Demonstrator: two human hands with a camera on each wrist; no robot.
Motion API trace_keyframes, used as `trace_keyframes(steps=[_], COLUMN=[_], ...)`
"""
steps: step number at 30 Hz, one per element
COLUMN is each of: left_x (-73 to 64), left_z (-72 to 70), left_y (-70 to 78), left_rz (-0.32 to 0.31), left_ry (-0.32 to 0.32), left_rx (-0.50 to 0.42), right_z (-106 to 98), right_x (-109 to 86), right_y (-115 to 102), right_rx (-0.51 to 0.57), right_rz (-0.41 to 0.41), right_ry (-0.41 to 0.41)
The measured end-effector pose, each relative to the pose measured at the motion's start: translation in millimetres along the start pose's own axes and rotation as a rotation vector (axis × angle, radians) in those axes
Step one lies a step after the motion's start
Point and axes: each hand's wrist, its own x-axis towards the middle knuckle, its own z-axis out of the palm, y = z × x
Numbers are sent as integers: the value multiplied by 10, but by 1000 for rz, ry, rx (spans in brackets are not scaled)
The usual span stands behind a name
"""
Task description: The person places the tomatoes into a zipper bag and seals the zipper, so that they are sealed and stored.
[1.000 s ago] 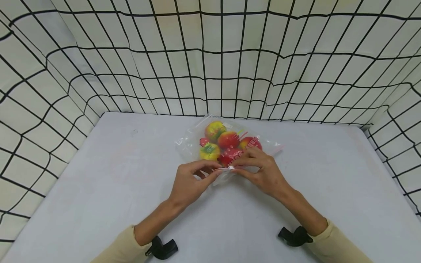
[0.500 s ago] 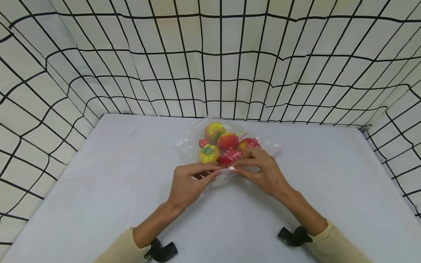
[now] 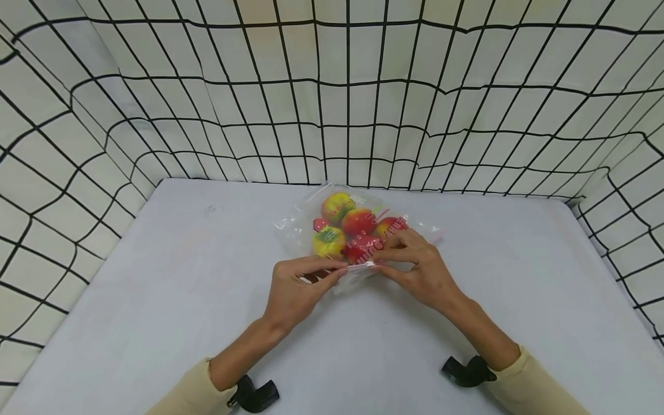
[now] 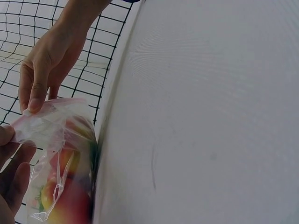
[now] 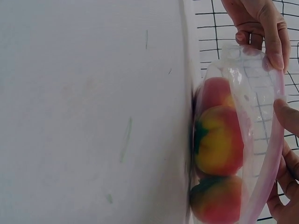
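Observation:
A clear plastic slider zip bag [image 3: 297, 229] with red printing lies on the table, bulging with several red and yellow fruits [image 3: 359, 222] that have green leafy tops. My left hand [image 3: 297, 288] pinches the bag's zip edge between thumb and fingertips. Just to its right, my right hand [image 3: 419, 270] pinches the same edge at a small white slider [image 3: 369, 264]. In the right wrist view the pink zip strip [image 5: 270, 179] runs between both hands, with the fruits [image 5: 219, 140] below it inside the bag. The bag's near flap partly hides behind the fingers.
A white table [image 3: 181, 276] spreads around the bag. Black grid netting [image 3: 347, 104] over pale walls closes off the back and both sides. A black curved device [image 3: 256, 395] is on the left wrist, another black device [image 3: 468, 372] on the right.
My right hand has shifted slightly right along the zip edge, and the white slider with it. The left hand keeps its pinch, its fingers a little flatter than a second ago.

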Motion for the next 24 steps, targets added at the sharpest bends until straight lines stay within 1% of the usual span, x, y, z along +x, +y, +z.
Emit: trace_keyframes(steps=[2,9,12,24], left_x=[0,-3,-9,-22], left_z=[0,1,-2,-11], left_y=[5,-3,5,-2], left_rz=[-2,8,0,7], left_ry=[-2,-1,-3,-1], left_rx=[2,10,15,-1], right_z=[-2,-27,-39,-64], right_x=[-4,-15,-26,-56], right_y=[13,36,48,82], right_rx=[2,-10,-14,-7], right_rz=[-7,5,3,4], right_ry=[6,3,6,11])
